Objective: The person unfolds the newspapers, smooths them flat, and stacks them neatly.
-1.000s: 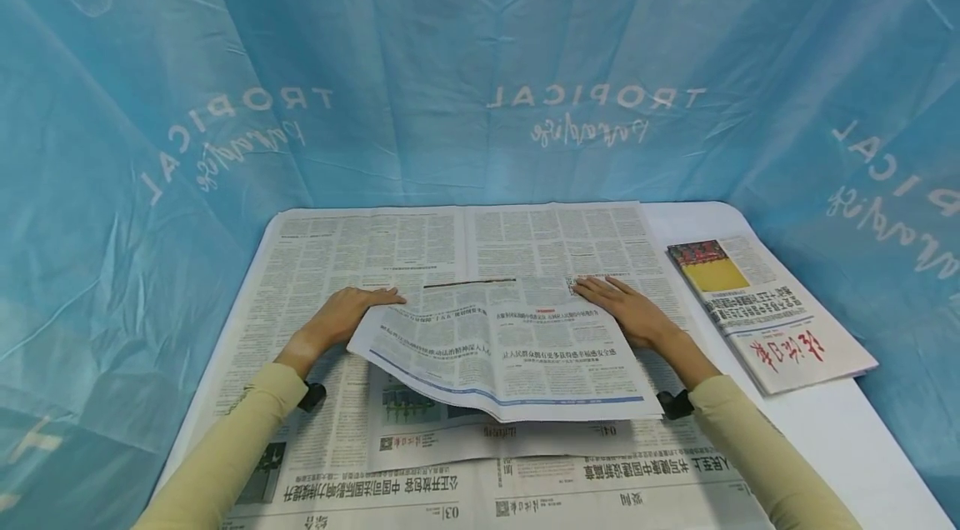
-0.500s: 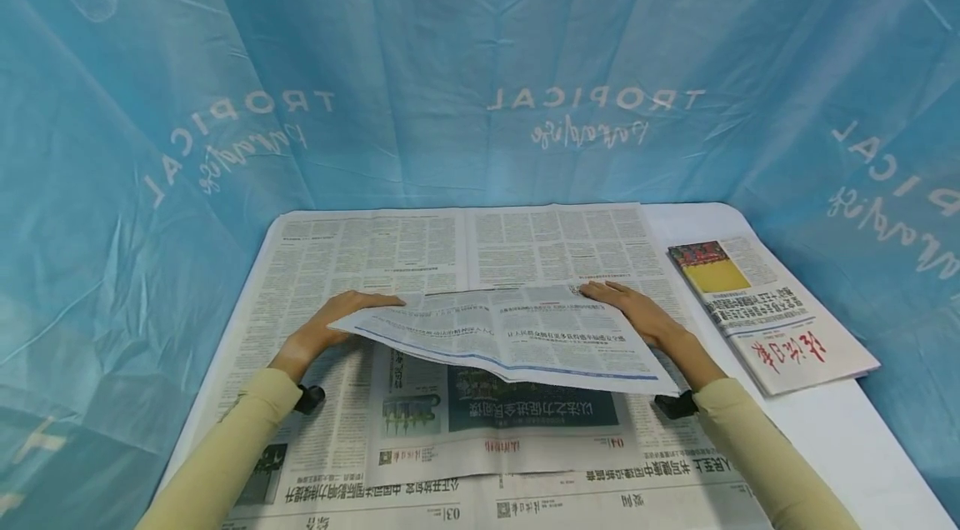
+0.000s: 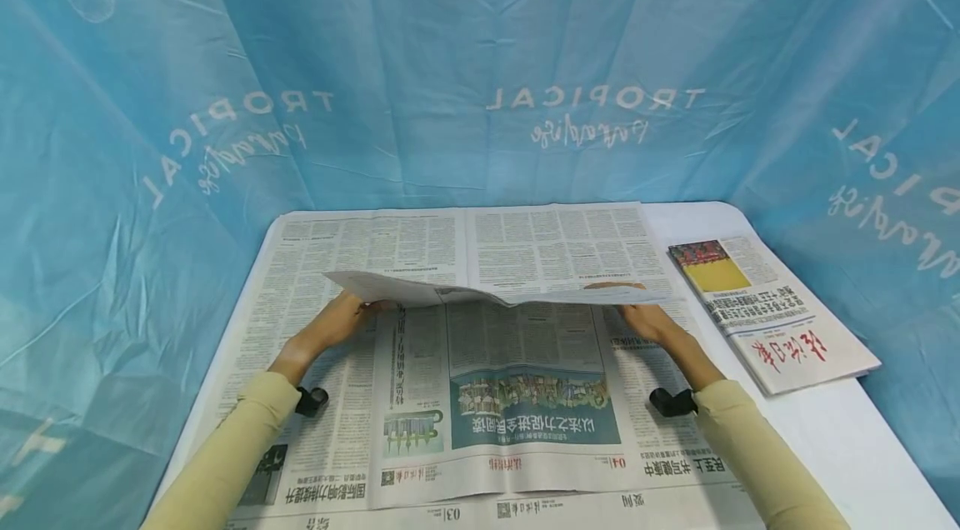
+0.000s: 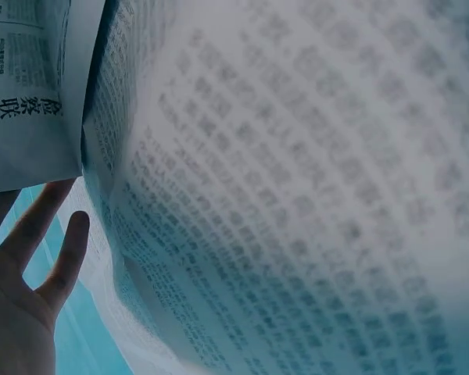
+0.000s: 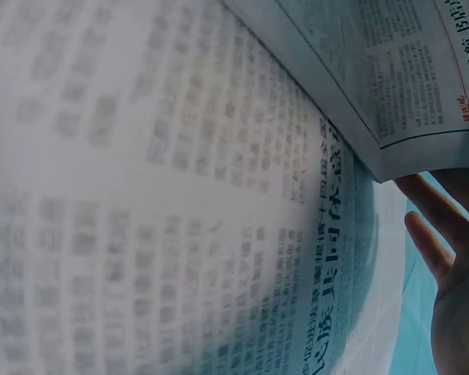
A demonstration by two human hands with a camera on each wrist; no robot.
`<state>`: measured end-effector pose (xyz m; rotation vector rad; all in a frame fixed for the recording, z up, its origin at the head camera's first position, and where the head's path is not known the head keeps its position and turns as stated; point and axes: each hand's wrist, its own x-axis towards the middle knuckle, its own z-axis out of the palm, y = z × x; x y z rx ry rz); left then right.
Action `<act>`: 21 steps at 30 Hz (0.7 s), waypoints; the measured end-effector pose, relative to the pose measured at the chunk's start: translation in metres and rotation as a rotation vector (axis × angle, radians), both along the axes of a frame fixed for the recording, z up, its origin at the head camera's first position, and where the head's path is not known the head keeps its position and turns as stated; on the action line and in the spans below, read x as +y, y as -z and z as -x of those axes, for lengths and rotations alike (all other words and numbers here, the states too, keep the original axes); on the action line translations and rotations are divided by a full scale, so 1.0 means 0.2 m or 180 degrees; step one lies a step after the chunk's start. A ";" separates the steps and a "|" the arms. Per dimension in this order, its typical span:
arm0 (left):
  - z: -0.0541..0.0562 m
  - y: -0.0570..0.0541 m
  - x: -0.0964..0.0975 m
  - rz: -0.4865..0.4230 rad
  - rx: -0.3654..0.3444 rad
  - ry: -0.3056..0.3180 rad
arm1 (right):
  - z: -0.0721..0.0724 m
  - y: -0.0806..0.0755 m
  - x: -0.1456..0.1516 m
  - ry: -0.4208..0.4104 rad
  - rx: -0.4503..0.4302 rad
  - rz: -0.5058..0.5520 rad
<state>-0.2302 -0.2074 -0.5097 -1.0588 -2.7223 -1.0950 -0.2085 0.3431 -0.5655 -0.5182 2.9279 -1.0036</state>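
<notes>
A newspaper [image 3: 525,405] lies on spread newspaper sheets, its lower half flat with a picture and a dark headline block. The upper folded part [image 3: 420,290] is raised off it and seen nearly edge-on in the head view. My left hand [image 3: 337,323] pinches this part at its left side, and my right hand [image 3: 651,323] pinches the right side, its fingers partly hidden behind the paper. In the left wrist view, two fingers [image 4: 66,258] stretch out below a page corner. Blurred print fills most of both wrist views.
Spread newspaper sheets [image 3: 375,242] cover much of the white table [image 3: 832,422]. A folded newspaper [image 3: 772,313] with red lettering lies at the right. Blue printed curtains [image 3: 480,155] hang behind and at both sides.
The raised part's near edge has swung up and away from me, uncovering more of the page beneath. Both hands stay at about the same places on its sides.
</notes>
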 end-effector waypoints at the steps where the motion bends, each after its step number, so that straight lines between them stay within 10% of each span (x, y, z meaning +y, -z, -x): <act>1: 0.00 0.00 0.00 -0.0044 -0.0025 0.0024 | -0.02 -0.06 -0.05 0.0018 0.0073 0.0059; 5: 0.00 0.00 0.00 -0.0135 -0.0130 0.0031 | -0.08 -0.24 -0.18 -0.0037 0.0343 0.0306; 21: 0.00 -0.03 0.04 0.0119 -0.0183 -0.0468 | -0.02 -0.19 -0.22 0.0133 0.0487 0.0630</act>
